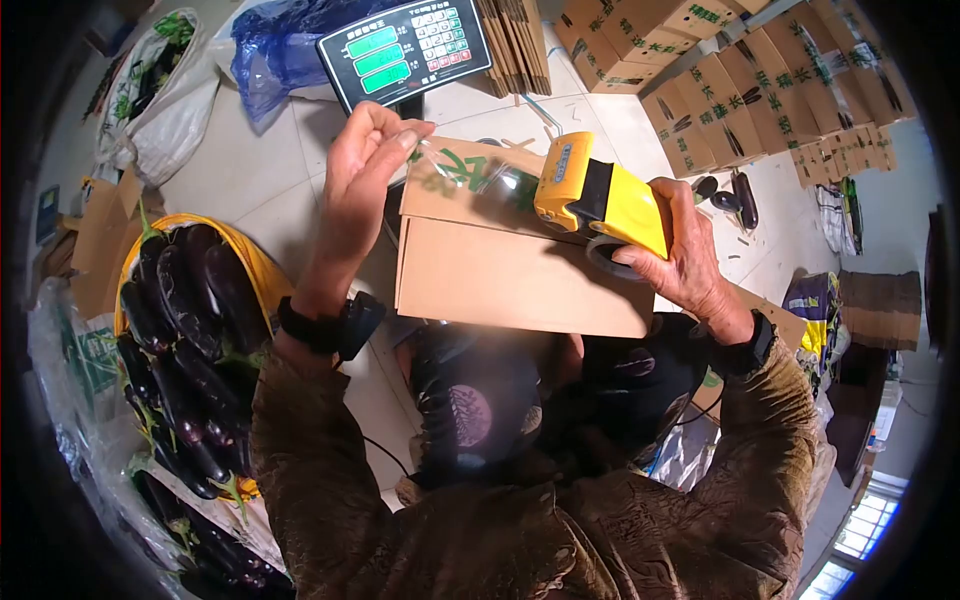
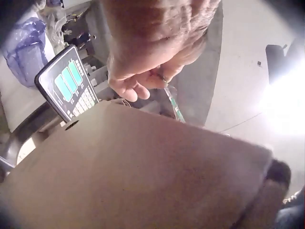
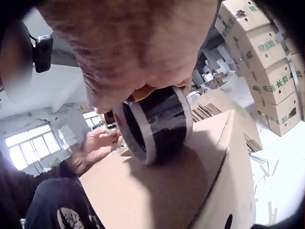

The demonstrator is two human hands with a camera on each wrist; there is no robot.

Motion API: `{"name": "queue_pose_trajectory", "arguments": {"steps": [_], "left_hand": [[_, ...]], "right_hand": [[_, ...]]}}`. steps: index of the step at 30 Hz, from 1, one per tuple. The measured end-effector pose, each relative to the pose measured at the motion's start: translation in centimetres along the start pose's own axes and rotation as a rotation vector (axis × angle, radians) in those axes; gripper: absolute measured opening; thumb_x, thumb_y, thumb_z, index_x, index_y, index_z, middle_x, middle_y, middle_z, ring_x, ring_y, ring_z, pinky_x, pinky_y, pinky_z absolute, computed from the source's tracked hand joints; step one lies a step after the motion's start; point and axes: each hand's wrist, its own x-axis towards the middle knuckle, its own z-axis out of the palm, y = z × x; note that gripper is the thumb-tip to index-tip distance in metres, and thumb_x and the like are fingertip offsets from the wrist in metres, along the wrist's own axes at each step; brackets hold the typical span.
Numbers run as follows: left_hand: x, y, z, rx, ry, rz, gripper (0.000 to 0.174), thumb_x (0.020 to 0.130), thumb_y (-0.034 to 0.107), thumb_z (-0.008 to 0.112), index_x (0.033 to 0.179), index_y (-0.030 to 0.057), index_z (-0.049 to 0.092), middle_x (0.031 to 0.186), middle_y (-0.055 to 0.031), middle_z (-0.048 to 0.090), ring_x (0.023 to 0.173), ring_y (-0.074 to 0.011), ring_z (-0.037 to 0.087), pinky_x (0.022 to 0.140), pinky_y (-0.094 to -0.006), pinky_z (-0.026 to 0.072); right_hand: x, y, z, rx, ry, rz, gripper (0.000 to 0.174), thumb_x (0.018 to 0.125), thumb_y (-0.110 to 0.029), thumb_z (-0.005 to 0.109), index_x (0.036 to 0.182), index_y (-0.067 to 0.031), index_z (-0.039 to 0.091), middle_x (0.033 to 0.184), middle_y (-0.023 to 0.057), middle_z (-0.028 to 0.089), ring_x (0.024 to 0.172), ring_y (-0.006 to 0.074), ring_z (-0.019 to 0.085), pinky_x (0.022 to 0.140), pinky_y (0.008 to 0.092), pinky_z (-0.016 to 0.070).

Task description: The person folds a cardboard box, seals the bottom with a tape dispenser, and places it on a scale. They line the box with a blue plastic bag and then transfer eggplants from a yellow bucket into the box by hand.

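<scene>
A closed cardboard box (image 1: 510,275) stands in front of the person, green print on its far side. In the head view the right hand (image 1: 692,255) grips a yellow tape dispenser (image 1: 632,212) over the box's right part. Its tape roll (image 3: 167,124) sits close over the box top in the right wrist view. At the far left corner of the box, the left hand (image 1: 362,170) pinches the end of a clear tape strip (image 1: 455,172) between thumb and fingers. The strip stretches across to the dispenser. From the left wrist, the strip (image 2: 174,105) hangs from the fingertips.
A weighing scale display (image 1: 405,50) stands just beyond the box. Eggplants (image 1: 185,330) fill a yellow-rimmed container on the left. Stacked printed cartons (image 1: 740,95) line the back right, with flattened cardboard (image 1: 512,45) beside the scale. Loose eggplants (image 1: 744,200) lie on the floor.
</scene>
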Motion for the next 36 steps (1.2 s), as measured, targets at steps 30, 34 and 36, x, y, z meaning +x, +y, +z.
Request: {"name": "queue_pose_trajectory", "arguments": {"steps": [30, 34, 36], "left_hand": [[-0.5, -2.4, 0.5, -0.468, 0.065, -0.073, 0.009, 0.094, 0.012, 0.053, 0.095, 0.0041, 0.049, 0.102, -0.0115, 0.055, 0.110, -0.0221, 0.050, 0.101, -0.0397, 0.0381], [-0.2, -1.7, 0.3, -0.418, 0.107, -0.108, 0.006, 0.094, 0.009, 0.053, 0.093, 0.0043, 0.049, 0.094, -0.0067, 0.053, 0.102, -0.0206, 0.055, 0.096, -0.0379, 0.0422], [-0.5, -1.4, 0.0, -0.395, 0.113, -0.114, 0.005, 0.093, 0.008, 0.052, 0.093, 0.0042, 0.048, 0.093, -0.0062, 0.053, 0.098, -0.0197, 0.056, 0.094, -0.0379, 0.0435]], "right_hand": [[0.5, 0.3, 0.7, 0.027, 0.019, 0.025, 0.077, 0.077, -0.062, 0.071, 0.115, -0.0004, 0.044, 0.089, 0.0211, 0.065, 0.082, 0.0337, 0.068, 0.073, 0.0385, 0.0539], [0.5, 0.4, 0.7, 0.045, 0.011, 0.020, 0.077, 0.077, -0.061, 0.071, 0.116, -0.0001, 0.044, 0.090, 0.0215, 0.065, 0.082, 0.0346, 0.069, 0.073, 0.0388, 0.0539], [0.6, 0.4, 0.7, 0.043, 0.007, 0.016, 0.078, 0.077, -0.061, 0.071, 0.116, 0.0002, 0.043, 0.091, 0.0216, 0.066, 0.083, 0.0349, 0.069, 0.073, 0.0390, 0.0541]]}}
